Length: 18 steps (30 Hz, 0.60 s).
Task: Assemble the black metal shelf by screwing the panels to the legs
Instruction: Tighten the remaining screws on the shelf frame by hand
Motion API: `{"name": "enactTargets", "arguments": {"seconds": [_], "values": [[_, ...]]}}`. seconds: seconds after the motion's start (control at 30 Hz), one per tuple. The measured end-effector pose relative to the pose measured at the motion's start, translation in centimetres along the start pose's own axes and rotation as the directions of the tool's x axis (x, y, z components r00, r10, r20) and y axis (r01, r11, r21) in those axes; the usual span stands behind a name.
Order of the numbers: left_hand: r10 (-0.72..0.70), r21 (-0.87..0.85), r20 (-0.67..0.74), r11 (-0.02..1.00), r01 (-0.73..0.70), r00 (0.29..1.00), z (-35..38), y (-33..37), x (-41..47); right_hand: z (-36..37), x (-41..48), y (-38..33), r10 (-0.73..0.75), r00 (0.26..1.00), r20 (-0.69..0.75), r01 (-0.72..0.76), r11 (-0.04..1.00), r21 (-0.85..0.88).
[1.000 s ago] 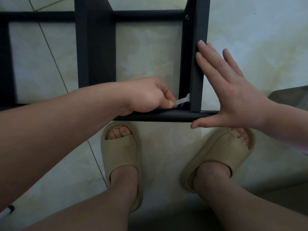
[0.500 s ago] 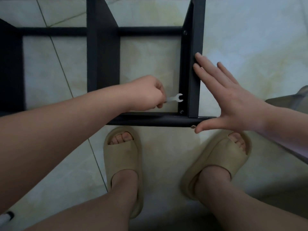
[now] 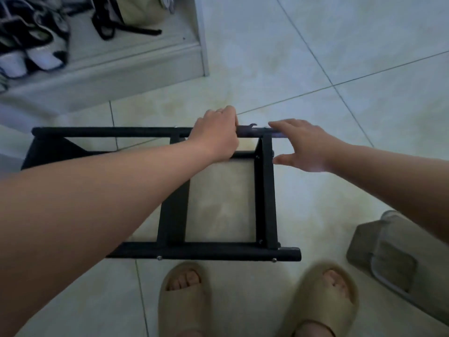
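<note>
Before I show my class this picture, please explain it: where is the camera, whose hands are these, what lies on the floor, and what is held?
The camera is worn on a person's head and looks down at their bare hands; no machine. A black metal shelf frame lies on the tiled floor before their beige slippers. The left hand curls its fingers at the far rail, holding a small wrench whose tip pokes out. The right hand rests open on that rail. Shoes sit top left; a grey object lies right.
</note>
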<state>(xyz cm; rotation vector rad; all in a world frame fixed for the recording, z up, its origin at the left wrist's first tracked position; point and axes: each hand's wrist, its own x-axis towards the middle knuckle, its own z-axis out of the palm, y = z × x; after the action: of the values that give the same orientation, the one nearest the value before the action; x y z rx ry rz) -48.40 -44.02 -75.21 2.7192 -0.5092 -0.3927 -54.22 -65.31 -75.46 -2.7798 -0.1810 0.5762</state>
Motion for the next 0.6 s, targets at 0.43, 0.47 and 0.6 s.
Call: {"name": "enactTargets", "arguments": {"seconds": [0.43,0.47,0.6], "values": [[-0.146,0.001,0.315,0.988,0.153,0.938,0.6,-0.1,4.6,-0.4,3.8,0.2,0.256,0.961,0.107,-0.268,0.955,0.124],[-0.134,-0.029,0.327,0.988,0.151,0.935,0.1,0.0,3.8,-0.8,2.8,-0.4,0.257,0.962,0.093,-0.268,0.954,0.132],[-0.091,-0.091,0.262,0.989,0.119,0.961,-3.1,1.3,-0.4,-2.6,-2.1,-3.3,0.234,0.972,-0.005,-0.232,0.963,0.138]]}}
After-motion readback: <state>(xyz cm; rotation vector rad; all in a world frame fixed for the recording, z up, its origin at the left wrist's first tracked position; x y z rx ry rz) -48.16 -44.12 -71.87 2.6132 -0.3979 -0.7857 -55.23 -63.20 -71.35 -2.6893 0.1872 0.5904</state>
